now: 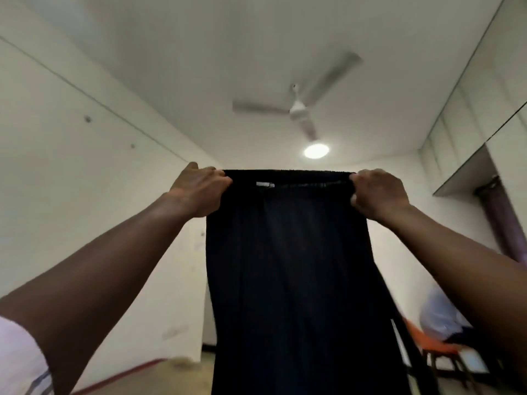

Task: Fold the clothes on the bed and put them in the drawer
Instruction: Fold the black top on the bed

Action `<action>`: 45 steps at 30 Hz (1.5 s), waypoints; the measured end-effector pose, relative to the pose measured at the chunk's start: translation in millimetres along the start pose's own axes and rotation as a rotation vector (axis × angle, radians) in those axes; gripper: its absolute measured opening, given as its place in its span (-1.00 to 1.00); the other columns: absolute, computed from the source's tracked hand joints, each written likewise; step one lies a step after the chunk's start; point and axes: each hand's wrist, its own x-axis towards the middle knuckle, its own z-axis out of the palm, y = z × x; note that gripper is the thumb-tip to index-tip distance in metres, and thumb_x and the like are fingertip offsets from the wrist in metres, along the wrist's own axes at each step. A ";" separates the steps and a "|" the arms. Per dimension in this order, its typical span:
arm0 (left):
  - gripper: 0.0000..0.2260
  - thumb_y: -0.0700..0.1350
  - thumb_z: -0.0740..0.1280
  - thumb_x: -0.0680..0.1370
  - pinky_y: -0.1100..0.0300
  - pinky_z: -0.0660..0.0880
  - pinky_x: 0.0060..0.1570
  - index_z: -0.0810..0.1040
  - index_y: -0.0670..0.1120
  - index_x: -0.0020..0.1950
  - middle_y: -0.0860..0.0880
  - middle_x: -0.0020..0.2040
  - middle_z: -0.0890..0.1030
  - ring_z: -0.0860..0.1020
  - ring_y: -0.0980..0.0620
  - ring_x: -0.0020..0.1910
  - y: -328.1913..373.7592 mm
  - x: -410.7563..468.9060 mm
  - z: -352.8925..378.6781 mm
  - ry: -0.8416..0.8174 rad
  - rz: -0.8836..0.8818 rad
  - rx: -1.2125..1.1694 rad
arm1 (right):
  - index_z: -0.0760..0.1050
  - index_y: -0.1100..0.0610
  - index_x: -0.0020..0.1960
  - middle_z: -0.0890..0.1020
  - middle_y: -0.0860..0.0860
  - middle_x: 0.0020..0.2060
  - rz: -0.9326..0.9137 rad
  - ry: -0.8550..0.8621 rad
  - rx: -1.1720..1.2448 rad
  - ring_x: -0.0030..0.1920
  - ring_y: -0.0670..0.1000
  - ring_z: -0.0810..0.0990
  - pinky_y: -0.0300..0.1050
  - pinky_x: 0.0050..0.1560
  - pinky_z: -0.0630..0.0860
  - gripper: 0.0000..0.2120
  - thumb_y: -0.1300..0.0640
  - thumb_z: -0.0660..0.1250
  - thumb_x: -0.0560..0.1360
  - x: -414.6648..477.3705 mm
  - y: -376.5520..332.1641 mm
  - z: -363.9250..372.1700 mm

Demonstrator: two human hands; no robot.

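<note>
The step in hand looks like the opening of a fold: the garment is lifted and spread, not yet folded. A pair of dark trousers [288, 266] hangs in the middle of the frame, from the centre down to the lower edge, with the waistband [289, 176] stretched flat at the top. The left hand [199, 192], at centre left, grips one end of the waistband with curled fingers. The right hand [376, 192], at centre right, pinches the other end in the same way. Both arms are raised, and the camera looks up toward the ceiling fan [298, 108] and the round lamp [316, 151] in the upper middle.

The bed and the drawer are not visible here, so I cannot say how many clothes remain.

For the next move, I judge that the person must bring the two ends of the waistband together, so that one leg lies on the other. After that the trousers should go down on a flat surface. The cloth is long and loose, so the lower part can twist if both hands do not keep the same height.

At the lower right there is an orange chair [436, 347] with something pale on it, blurred.
</note>
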 end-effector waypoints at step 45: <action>-0.84 -0.12 0.55 0.49 0.41 0.52 -0.03 0.66 0.07 0.01 0.17 -0.09 0.70 0.65 0.25 -0.06 437.3 -489.5 135.2 -0.683 -1.323 -1.338 | 0.58 0.21 0.19 0.77 0.07 -0.09 1.682 -0.808 1.467 -0.01 0.11 0.75 0.10 0.14 0.65 -0.78 0.35 0.42 0.56 -635.5 -173.9 183.9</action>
